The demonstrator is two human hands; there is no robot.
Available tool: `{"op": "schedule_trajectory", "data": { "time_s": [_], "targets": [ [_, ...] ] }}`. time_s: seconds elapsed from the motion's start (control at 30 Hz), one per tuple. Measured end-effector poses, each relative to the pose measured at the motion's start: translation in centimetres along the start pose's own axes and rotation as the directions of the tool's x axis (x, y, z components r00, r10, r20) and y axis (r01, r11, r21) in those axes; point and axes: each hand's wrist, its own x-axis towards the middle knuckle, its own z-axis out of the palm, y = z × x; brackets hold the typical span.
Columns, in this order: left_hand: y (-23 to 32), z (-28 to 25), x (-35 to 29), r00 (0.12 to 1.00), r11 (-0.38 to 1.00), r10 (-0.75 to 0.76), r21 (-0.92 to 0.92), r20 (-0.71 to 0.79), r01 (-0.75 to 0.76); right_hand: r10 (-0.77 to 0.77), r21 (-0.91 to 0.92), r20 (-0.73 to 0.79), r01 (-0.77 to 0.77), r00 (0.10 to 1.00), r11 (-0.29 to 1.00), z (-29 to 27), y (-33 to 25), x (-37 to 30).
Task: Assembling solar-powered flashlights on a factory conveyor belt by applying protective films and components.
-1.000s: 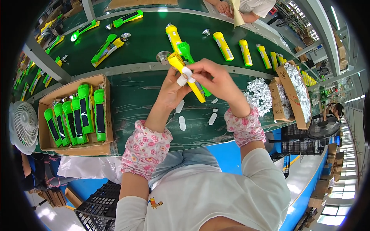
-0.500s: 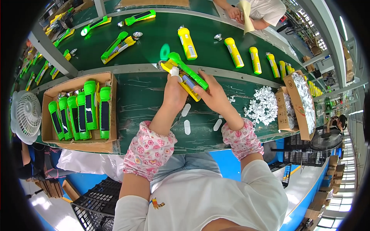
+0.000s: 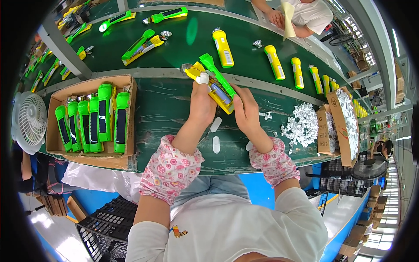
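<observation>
Both hands hold an opened flashlight (image 3: 226,106) above the near side of the bench. Its yellow half shows a blue-grey cylindrical cell and wires inside, and its green half (image 3: 214,71) stands apart along the right side. A round silver reflector (image 3: 185,67) sticks out at the head end. My left hand (image 3: 202,106) is closed round the yellow half near the head, with a white wrap on its thumb. My right hand (image 3: 247,110) grips the lower right end, its fingers behind the green half. Below the hands lie white oval pieces (image 3: 216,144).
At left, a cardboard box (image 3: 132,111) holds several green flashlights beside a white fan (image 3: 29,122). White scraps (image 3: 301,126) lie at right near another carton (image 3: 345,126). Beyond a metal rail, yellow flashlights (image 3: 223,49) and opened ones rest on a green belt (image 3: 192,54). A co-worker's hands (image 3: 276,18) are across it.
The flashlight has tilted more upright in my hands, and my right hand has shifted down along its end. The green light spot on the belt now appears farther from it. The whole view has shifted slightly.
</observation>
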Motion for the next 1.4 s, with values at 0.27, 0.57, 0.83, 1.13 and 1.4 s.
{"op": "schedule_trajectory", "data": {
  "time_s": [0.27, 0.57, 0.83, 1.13, 1.4],
  "targets": [
    [0.6, -0.2, -0.8, 0.974, 0.991, 0.125, 0.079, -0.189, -0.111, -0.066, -0.167, 0.045, 0.072, 0.997, 0.983, 1.8, -0.7, -0.6],
    [-4.1, -1.3, -0.3, 0.988, 0.99, 0.127, 0.071, -0.088, -0.121, -0.054, -0.196, 0.204, 0.095, 0.977, 0.976, -0.6, -1.3, -2.1],
    [-1.7, -2.8, 1.7, 0.988, 0.931, 0.112, 0.359, -0.107, -0.067, -0.081, -0.202, 0.283, 0.142, 0.956, 0.969, 1.1, -1.9, -1.8],
    [1.4, 0.2, -0.3, 0.982, 0.997, 0.076, -0.034, 0.173, -0.071, 0.3, 0.14, 0.333, -0.362, 0.894, 0.922, -1.8, -0.3, -2.5],
    [-0.8, -1.1, 0.2, 0.964, 0.964, -0.263, 0.054, 0.047, 0.26, 0.078, -0.128, 0.448, -0.023, 0.891, 0.992, -4.1, -2.7, -0.4]
  ]
}}
